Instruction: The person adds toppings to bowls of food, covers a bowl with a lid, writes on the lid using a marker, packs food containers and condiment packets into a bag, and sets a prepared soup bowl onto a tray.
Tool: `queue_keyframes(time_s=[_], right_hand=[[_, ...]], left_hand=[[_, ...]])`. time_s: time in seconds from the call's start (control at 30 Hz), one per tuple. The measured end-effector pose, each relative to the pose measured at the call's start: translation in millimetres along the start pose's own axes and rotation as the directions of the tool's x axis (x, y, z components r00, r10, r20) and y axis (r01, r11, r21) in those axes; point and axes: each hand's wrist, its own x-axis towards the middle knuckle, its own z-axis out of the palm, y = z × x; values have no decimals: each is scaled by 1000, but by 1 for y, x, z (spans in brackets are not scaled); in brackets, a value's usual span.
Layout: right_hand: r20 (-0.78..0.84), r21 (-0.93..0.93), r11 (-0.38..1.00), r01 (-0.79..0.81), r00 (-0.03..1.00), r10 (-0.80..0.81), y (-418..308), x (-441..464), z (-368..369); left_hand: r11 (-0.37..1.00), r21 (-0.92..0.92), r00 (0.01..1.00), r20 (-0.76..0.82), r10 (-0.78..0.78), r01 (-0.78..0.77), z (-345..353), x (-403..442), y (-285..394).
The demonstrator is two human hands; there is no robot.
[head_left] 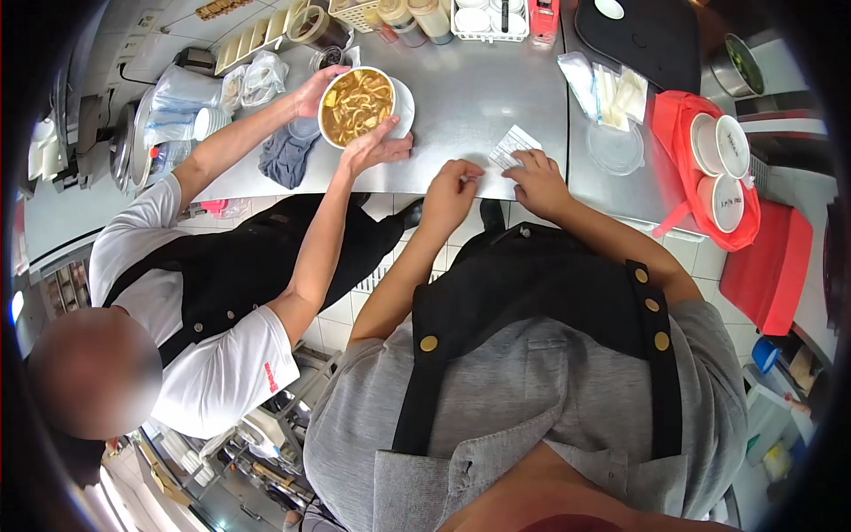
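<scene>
At your far left, a co-worker in a white shirt point(213, 381) and a dark apron leans toward the bench point(470, 97), where plastic bags point(186, 89), a stack of white cups point(211, 122) and a crumpled dark cloth point(285, 160) lie near that person's arms. The co-worker's two hands hold a white bowl point(358, 108) of noodles in brown sauce, one hand on its left side and the other at its near right edge; a white round dish point(405, 111) shows just behind the bowl's right side. Past that, your left hand point(450, 197) is at the front edge of the bench, its fingers curled and the thumb drawn in close to them; you cannot tell whether something small is pinched there. A printed paper slip point(514, 146) lies on the bench between and just beyond your hands, slanting, and your right hand point(538, 184) is at its near right edge with bent fingers touching it, though whether they pinch or only press cannot be told. Farther right, a clear plastic lid point(615, 149) lies flat, just nearer to you than some plastic packets point(612, 96). At the right end, a red bag point(678, 115) lies around white tubs point(727, 202) with writing on top.
</scene>
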Motion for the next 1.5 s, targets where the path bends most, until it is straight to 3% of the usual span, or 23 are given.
queue_keyframes(time_s=[0.07,0.2,0.27,0.33,0.43,0.53,0.67,0.7,0.77,0.83,0.87,0.93,0.97,1.03,1.07,1.13,1.17,1.2,1.27,1.33,1.37,1.43,1.5], right_hand=[[29,42,999,0,1000,-1,-4,12,-2],[-100,149,989,-22,994,37,-11,35,4],[-124,138,990,-22,992,39,-16,51,5],[-202,271,961,-63,972,121,-20,65,8],[-237,314,945,-90,957,170,-26,81,13],[-200,337,939,-73,969,147,-27,93,16],[-130,393,919,-25,988,83,-17,109,18],[-104,441,897,-35,991,90,-12,115,22],[-67,496,867,-46,994,91,-4,130,37],[129,852,493,-177,983,131,0,147,53],[130,853,490,-178,983,130,-8,153,48],[379,860,276,-429,900,218,-38,174,26],[378,859,280,-430,899,221,-46,184,28],[560,806,98,-584,805,199,-61,209,29],[556,806,106,-583,806,201,-69,219,29],[520,819,143,-556,824,224,-83,236,31],[516,820,148,-553,825,229,-85,244,41],[432,871,128,-475,863,260,-89,249,53],[341,915,106,-389,887,312,-99,259,64],[486,873,-170,-457,794,364,-111,257,59],[482,875,-168,-454,789,382,-122,257,49],[502,856,-345,-386,780,373,-144,259,30],[493,859,-364,-360,773,399,-157,266,24]], left_hand=[[997,-8,995,-62,-78,77,-18,-1,-7],[987,-123,984,-129,-120,104,-37,0,-15],[983,-166,983,-148,-107,82,-40,-1,-17],[976,-208,981,-167,-99,63,-47,-2,-22],[982,-186,985,-162,-51,20,-57,-8,-30],[974,-174,974,-145,-172,146,-71,-15,-33],[986,-28,901,-403,-162,165,-92,-23,-54],[980,-99,869,-452,-199,173,-101,-28,-66],[860,-479,742,-509,-436,177,-128,-23,-72],[812,-566,690,-531,-491,143,-159,-12,-96],[821,-544,694,-525,-493,171,-174,-2,-108],[719,-667,670,-444,-595,196,-198,29,-113],[716,-670,672,-441,-595,195,-205,44,-112],[649,-685,694,-289,-659,332,-218,71,-116],[648,-689,697,-289,-656,324,-223,82,-124],[593,-724,793,-104,-600,354,-231,101,-136],[648,-696,863,-82,-499,309,-234,106,-139],[620,-751,915,-53,-399,227,-237,118,-163],[490,-847,909,-21,-415,204,-239,128,-155],[393,-881,907,86,-413,262,-250,129,-143],[375,-875,904,144,-402,306,-254,130,-139],[342,-861,880,217,-424,377,-264,129,-126],[340,-863,903,255,-347,374,-266,134,-131]])
